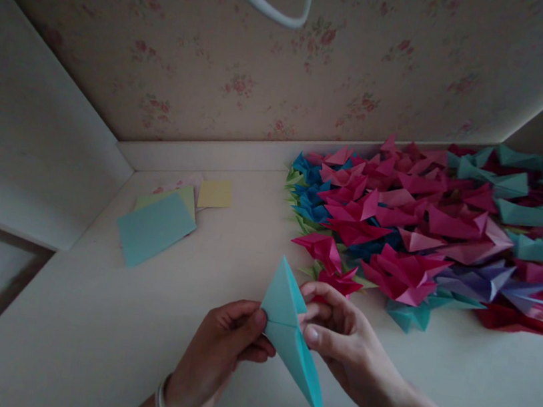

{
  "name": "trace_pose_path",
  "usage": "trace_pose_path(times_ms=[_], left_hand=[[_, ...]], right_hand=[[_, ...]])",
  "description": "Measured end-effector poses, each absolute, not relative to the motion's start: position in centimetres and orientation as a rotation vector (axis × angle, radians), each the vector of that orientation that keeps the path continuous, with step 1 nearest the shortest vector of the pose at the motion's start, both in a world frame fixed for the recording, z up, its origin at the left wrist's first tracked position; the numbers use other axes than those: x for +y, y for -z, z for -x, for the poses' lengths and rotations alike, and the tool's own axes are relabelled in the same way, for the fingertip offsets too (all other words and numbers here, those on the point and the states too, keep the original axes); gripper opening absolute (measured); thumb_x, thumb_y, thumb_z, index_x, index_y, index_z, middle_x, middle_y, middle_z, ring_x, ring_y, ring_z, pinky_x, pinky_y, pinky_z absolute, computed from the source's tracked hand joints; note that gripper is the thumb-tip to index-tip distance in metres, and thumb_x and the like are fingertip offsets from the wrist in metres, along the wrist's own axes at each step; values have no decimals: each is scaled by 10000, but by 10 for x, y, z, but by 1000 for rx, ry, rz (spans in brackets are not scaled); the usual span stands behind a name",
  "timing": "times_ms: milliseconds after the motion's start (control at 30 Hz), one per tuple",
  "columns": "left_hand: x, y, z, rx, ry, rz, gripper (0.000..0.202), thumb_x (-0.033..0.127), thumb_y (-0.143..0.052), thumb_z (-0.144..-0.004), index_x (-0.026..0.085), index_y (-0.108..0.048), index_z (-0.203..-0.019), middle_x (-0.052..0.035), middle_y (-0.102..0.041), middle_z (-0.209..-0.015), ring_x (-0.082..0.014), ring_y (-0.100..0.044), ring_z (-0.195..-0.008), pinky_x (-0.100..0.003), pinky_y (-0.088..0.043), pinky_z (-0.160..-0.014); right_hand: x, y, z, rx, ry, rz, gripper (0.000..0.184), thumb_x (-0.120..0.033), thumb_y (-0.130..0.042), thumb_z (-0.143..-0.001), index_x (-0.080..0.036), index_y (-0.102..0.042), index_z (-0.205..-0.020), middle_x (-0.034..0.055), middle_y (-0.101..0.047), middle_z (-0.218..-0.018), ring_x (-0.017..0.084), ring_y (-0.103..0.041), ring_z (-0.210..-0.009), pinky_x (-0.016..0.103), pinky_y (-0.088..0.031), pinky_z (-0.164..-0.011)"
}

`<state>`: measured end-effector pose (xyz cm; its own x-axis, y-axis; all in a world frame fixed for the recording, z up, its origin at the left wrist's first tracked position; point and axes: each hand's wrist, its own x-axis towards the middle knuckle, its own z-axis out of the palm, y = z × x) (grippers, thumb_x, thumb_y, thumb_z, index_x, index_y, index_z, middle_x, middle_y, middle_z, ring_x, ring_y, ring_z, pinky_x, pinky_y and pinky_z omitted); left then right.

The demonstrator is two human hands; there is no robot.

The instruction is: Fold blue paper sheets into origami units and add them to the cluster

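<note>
A light-blue piece of folded origami paper (284, 306) is held up over the white table, between both hands. It has a pointed top, a crease across its middle and a long tip slanting down to the right. My left hand (226, 342) pinches its left edge between thumb and fingers; a silver bangle circles that wrist. On the other side, my right hand (346, 339) has its thumb and bent fingers at the right edge, near the crease. Some of the right fingertips are hidden behind the paper.
Many folded paper pieces (401, 215) in pink, blue, teal and purple cover the right of the table (130, 345). At the back left lie flat blue sheets (157, 228) over a green one, beside a small yellow square (215, 194). A white cable (263, 6) hangs above.
</note>
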<state>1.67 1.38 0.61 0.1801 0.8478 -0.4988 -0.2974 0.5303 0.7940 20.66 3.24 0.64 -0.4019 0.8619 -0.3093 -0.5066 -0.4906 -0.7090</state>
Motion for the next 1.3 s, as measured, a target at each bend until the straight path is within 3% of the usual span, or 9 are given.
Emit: trace_pose_path(times_ms=[433, 633, 900, 1100, 1300], left_hand=[[14, -5, -18, 1109, -875, -619, 331, 467, -821, -747, 153, -815, -851, -25, -717, -610, -80, -617, -548, -126, -463, -506], [13, -6, -18, 1119, -877, -636, 347, 469, -814, -754, 144, -813, -875, -45, -732, -643, -96, -629, -570, -148, -489, -539], [14, -6, -17, 1146, -884, -681, 324, 460, -782, -793, 151, -815, -886, -42, -737, -663, -102, -635, -591, -154, -495, -557], [14, -6, -17, 1142, -887, -673, 310, 440, -794, -786, 151, -817, -895, -40, -743, -671, -102, -647, -596, -150, -500, -556], [14, -6, -15, 1201, -880, -824, 263, 405, -749, -838, 163, -812, -918, -52, -768, -712, -140, -687, -651, -185, -545, -601]], right_hand=[[30, -7, -206, -607, -2023, 810, 401, -229, -912, -694, -177, -654, -997, -22, -747, -752, 71, -663, -638, 158, -494, -595], [30, -3, -207, -658, -2001, 815, 421, -195, -915, -686, -192, -653, -1015, -9, -773, -811, 80, -689, -697, 168, -515, -656], [30, 0, -209, -726, -1972, 813, 422, -185, -897, -699, -217, -641, -1033, -2, -768, -859, 107, -696, -741, 205, -530, -688], [26, -2, -213, -974, -1789, 841, 347, -259, -808, -817, -239, -597, -1092, 23, -748, -912, 141, -707, -822, 233, -538, -713], [28, -8, -217, -1230, -1648, 982, 372, -253, -733, -847, -256, -531, -1159, 35, -710, -913, 200, -717, -806, 273, -517, -633]])
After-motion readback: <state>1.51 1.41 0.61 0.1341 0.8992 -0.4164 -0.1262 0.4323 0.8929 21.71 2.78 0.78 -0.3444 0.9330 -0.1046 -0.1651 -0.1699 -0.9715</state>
